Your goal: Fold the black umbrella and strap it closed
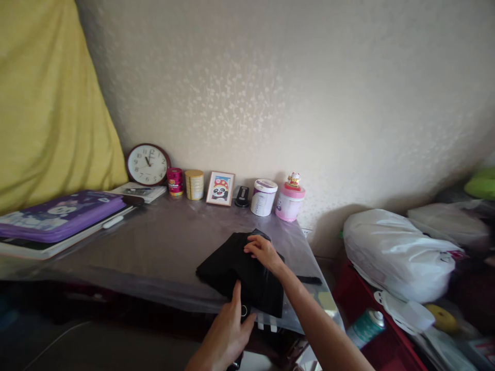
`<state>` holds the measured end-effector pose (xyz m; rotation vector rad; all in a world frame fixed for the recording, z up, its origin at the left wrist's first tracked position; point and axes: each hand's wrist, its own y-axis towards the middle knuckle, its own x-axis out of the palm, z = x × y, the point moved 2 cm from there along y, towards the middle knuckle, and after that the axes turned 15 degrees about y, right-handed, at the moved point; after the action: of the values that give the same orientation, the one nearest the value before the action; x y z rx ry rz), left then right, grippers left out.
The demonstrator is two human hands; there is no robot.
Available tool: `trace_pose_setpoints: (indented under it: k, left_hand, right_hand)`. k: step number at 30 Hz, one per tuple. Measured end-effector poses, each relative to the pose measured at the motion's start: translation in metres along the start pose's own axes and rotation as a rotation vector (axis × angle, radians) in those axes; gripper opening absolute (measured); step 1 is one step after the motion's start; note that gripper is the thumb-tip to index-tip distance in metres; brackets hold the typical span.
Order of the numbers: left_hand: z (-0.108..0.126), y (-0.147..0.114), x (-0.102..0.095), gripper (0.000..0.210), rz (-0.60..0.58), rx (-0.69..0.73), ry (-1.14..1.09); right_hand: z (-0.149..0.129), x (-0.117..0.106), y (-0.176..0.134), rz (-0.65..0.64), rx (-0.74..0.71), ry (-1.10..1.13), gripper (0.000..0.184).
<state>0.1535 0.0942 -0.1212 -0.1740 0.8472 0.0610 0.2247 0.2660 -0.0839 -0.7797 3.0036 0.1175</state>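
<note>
A black folding umbrella [247, 275] lies at the right front of the covered table, its cloth loose and bunched in flat folds. My left hand [228, 330] is closed round its handle at the table's front edge, thumb pointing up along it. A round button with a pale ring shows beside the thumb. My right hand [265, 252] reaches over the far side of the cloth, fingers bent and gripping a fold. Some fingertips are hidden against the black fabric. A black strap [309, 280] sticks out to the right, behind my right forearm.
Along the wall stand a clock [148, 164], a picture frame [220, 188], a white tub [264, 197] and a pink tub [290, 203] topped by a cat figurine. A purple case [65, 214] lies left. Right of the table are a white bag [398, 252] and a spray can [365, 328].
</note>
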Motion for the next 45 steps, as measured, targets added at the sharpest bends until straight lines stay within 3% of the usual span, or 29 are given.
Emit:
trace_pose_setpoints:
  k: [3,7,10,16,20,26,30,33,35,38,40,42,45]
  left_hand:
    - [0.0,-0.001,0.001,0.076,0.046,-0.018,-0.093]
    - [0.005,-0.006,-0.006,0.073,0.153,-0.001,-0.232]
    - [0.009,-0.008,-0.011,0.072,0.192,0.003,-0.2]
    - [0.01,-0.009,-0.009,0.07,0.025,0.058,-0.08]
    - [0.008,-0.008,-0.007,0.066,0.028,0.045,-0.045]
    - [0.01,-0.007,-0.006,0.066,-0.004,0.016,0.011]
    - [0.008,-0.006,-0.005,0.067,-0.011,0.038,-0.033]
    - [0.007,-0.005,-0.004,0.066,0.003,0.048,-0.044]
    - [0.007,-0.005,-0.003,0.065,0.006,0.044,-0.024]
    - [0.009,-0.006,-0.005,0.064,-0.015,0.02,0.023]
    - [0.01,-0.007,-0.006,0.064,-0.011,0.015,0.042]
    - [0.011,-0.007,-0.007,0.064,-0.002,0.021,0.045]
    - [0.01,-0.006,-0.007,0.065,-0.02,0.012,0.04]
  right_hand:
    - [0.001,0.003,-0.008,-0.108,-0.225,-0.191,0.023]
    - [-0.005,0.009,-0.024,-0.164,-0.356,-0.449,0.023]
    - [-0.008,0.014,-0.035,-0.198,-0.458,-0.521,0.022]
    - [-0.004,0.013,-0.043,-0.235,-0.549,-0.459,0.021]
    - [-0.006,0.006,-0.042,-0.245,-0.559,-0.437,0.023]
    - [0.0,-0.019,-0.004,-0.131,-0.613,-0.601,0.023]
    - [0.002,-0.038,0.023,0.074,-0.499,-0.757,0.027]
    - [-0.004,-0.039,0.019,0.206,-0.498,-0.75,0.03]
    - [-0.006,-0.031,0.006,0.13,-0.555,-0.707,0.027]
    - [-0.004,-0.008,-0.011,-0.194,-0.614,-0.691,0.022]
    - [-0.001,0.001,-0.013,-0.282,-0.606,-0.728,0.021]
    - [-0.001,-0.002,-0.006,-0.167,-0.564,-0.756,0.02]
    - [-0.002,-0.029,0.003,0.14,-0.391,-0.71,0.024]
